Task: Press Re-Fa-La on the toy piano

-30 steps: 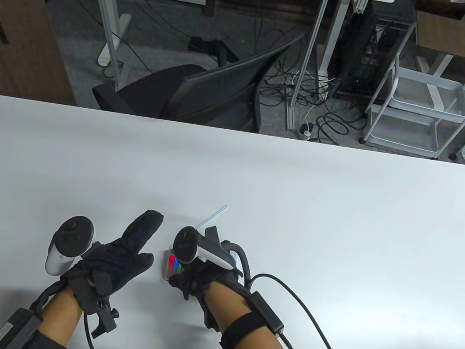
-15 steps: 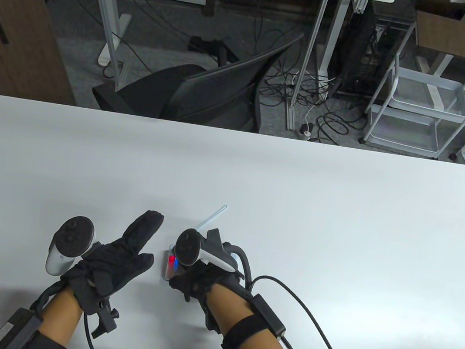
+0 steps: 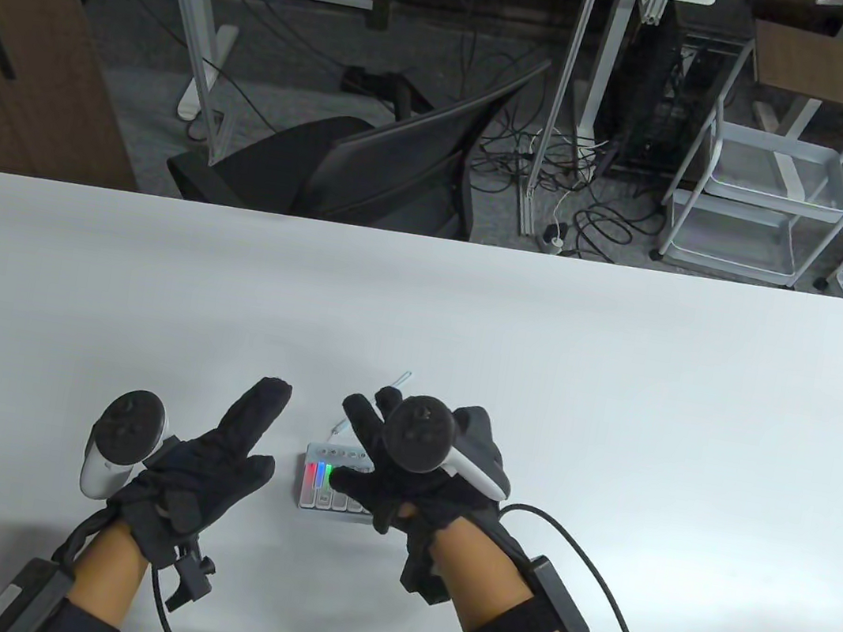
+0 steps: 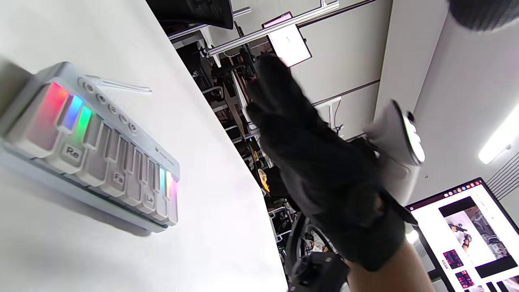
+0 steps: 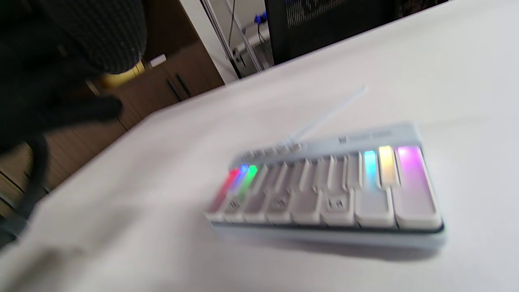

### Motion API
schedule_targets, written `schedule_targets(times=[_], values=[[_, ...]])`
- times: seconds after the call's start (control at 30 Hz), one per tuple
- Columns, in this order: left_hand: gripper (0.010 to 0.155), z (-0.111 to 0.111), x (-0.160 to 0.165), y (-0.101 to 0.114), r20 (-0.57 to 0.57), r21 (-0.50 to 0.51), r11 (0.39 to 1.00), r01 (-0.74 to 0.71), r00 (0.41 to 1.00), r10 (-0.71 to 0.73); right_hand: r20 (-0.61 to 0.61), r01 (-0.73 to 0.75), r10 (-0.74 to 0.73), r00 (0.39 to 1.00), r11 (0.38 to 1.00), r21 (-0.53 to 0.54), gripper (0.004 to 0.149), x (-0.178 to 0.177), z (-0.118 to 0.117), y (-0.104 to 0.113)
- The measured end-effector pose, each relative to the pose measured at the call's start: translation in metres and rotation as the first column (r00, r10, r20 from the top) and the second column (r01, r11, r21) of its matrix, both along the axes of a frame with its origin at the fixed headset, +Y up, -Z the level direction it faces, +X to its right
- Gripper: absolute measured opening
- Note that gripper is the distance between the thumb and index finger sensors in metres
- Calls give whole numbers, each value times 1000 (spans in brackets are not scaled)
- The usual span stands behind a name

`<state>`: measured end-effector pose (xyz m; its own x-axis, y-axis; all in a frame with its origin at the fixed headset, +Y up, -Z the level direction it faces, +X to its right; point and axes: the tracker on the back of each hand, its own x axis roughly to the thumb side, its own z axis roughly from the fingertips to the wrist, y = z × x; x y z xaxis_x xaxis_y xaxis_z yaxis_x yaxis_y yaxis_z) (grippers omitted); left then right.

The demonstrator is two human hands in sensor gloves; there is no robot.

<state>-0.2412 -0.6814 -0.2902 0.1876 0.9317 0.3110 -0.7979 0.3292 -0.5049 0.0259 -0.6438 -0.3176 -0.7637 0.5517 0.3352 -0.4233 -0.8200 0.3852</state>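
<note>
The small white toy piano [image 3: 319,485] lies on the table near the front, with red, blue and green lit keys at its left end. In the left wrist view [image 4: 93,154] its keys labelled Re, Fa and La show. In the right wrist view [image 5: 324,190] it is blurred and no finger touches it. My right hand [image 3: 397,472] hovers above the piano's right half with fingers spread, clear of the keys. My left hand [image 3: 224,453] rests flat and open on the table just left of the piano, apart from it.
The white table [image 3: 619,379] stretches wide to the right and back. A thin clear stick [image 3: 397,381] lies just behind the piano. Cables run from both wrists toward the front edge. A black office chair [image 3: 381,166] stands beyond the far edge.
My right hand has lifted off the piano's left keys and moved right and back, with fingers spread. More of the piano shows now. My left hand has barely moved.
</note>
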Motion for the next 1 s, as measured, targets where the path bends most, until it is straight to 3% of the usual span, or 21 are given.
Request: schedule_targets(times=[0.13,0.3,0.6,1.0], values=[[90,0,0,0,0,4,1000,-5,1000,5,21,153,-154,988,988,35,86,26,12,20],[91,0,0,0,3,5,1000,-12,1000,12,35,315,-318,948,947,63,88,55,24,28],[91,0,1,0,9,3,1000,-15,1000,15,53,485,-485,873,874,15,94,86,34,14],[92,0,2,-2,13,-17,1000,3,1000,-3,83,501,-496,864,864,-53,95,97,28,-9]])
